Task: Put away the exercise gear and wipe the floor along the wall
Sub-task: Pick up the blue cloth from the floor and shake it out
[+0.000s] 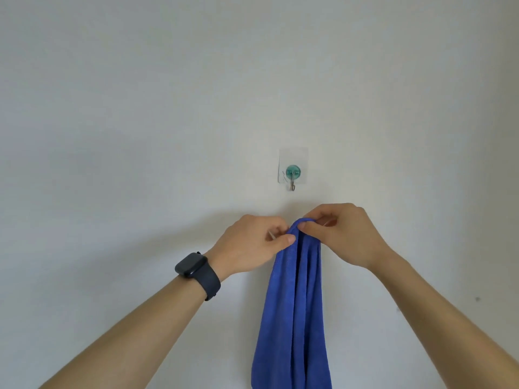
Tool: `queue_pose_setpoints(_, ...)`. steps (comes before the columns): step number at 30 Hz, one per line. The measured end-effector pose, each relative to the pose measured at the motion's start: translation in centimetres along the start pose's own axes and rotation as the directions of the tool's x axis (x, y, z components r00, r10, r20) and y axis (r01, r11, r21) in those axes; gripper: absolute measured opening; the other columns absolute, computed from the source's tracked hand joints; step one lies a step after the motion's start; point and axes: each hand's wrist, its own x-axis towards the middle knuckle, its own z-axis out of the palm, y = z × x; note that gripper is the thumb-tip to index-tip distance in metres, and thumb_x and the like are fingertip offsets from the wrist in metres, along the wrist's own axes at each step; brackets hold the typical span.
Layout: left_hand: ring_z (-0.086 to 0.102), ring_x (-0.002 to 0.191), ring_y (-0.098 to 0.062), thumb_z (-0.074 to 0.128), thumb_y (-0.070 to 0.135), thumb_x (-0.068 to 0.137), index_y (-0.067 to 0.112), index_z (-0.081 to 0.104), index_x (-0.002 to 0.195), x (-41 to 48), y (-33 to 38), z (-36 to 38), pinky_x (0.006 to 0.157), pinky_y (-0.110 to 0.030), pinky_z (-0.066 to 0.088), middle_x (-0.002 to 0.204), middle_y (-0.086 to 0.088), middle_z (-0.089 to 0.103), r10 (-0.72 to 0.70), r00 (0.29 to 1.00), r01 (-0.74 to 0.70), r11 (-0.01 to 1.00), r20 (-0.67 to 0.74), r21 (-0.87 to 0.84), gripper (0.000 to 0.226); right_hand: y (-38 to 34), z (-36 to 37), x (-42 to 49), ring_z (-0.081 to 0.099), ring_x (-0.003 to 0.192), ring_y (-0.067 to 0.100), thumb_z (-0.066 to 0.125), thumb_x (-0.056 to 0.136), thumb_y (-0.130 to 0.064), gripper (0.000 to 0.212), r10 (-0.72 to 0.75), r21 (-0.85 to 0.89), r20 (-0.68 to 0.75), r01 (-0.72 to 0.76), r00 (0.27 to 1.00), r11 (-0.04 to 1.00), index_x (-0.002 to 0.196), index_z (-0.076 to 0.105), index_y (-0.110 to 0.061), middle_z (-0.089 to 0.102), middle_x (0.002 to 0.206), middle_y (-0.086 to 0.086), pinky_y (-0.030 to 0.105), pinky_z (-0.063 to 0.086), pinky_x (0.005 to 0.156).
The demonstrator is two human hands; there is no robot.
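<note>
Both forearms rise to a blue cloth [295, 304], its top pinched by left hand [252, 242] and right hand [342, 234]. Just above the grip, the wall hook [293, 175] hangs bare; cloth apparently near stowing or just fetched, floor and gear unseen.

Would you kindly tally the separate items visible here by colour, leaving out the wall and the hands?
Blue: 1, the cloth pinched by the left hand and right hand
Teal: 1, the adhesive wall hook
Black: 1, the wristwatch
Total: 3

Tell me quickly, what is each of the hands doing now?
Left hand: closed, pinching the top of the blue cloth.
Right hand: closed, pinching the same cloth.
</note>
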Motion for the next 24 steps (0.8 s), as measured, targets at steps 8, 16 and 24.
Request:
queue_pose_setpoints(8, 0.062, 0.077, -0.011, 0.044, 0.044, 0.101, 0.031, 0.06, 0.099, 3.9, 0.5, -2.1, 0.072, -0.038, 0.052, 0.084, 0.012, 0.067, -0.014, 0.963, 0.023, 0.999, -0.268, 0.032, 0.02, 0.8, -0.7, 3.0, 0.067, 0.074, 0.008, 0.067, 0.091, -0.038, 0.005, -0.038, 0.082, -0.129, 0.048, 0.991, 0.995, 0.092, 0.068, -0.033, 0.07, 0.089, -0.013, 0.017, 0.049, 0.066)
queue_pose_setpoints(16, 0.06, 0.069, -0.023, 0.04, 0.04, 0.103, 0.028, 0.042, 0.109, 6.7, -0.2, -3.0, 0.066, -0.042, 0.052, 0.073, 0.007, 0.062, 0.002, 0.9, 0.106, 0.969, -0.436, 0.224, 0.014, -0.5, -0.3, 6.2, 0.062, 0.08, 0.004, 0.06, 0.096, -0.031, 0.003, -0.152, -0.067, -0.311, 0.138, 0.938, 0.988, 0.098, 0.06, -0.033, 0.066, 0.088, -0.018, 0.026, 0.05, 0.073)
queue_pose_setpoints(24, 0.058, 0.059, -0.016, 0.046, 0.038, 0.1, 0.039, 0.048, 0.099, 5.8, -1.7, -1.3, 0.058, -0.04, 0.052, 0.065, 0.004, 0.062, 0.049, 0.915, 0.013, 0.988, -0.401, 0.151, 0.002, 1.2, 1.3, 5.2, 0.062, 0.078, 0.005, 0.054, 0.097, -0.039, 0.003, -0.046, -0.156, -0.409, -0.02, 0.911, 0.988, 0.1, 0.055, -0.039, 0.066, 0.087, -0.023, 0.029, 0.049, 0.063)
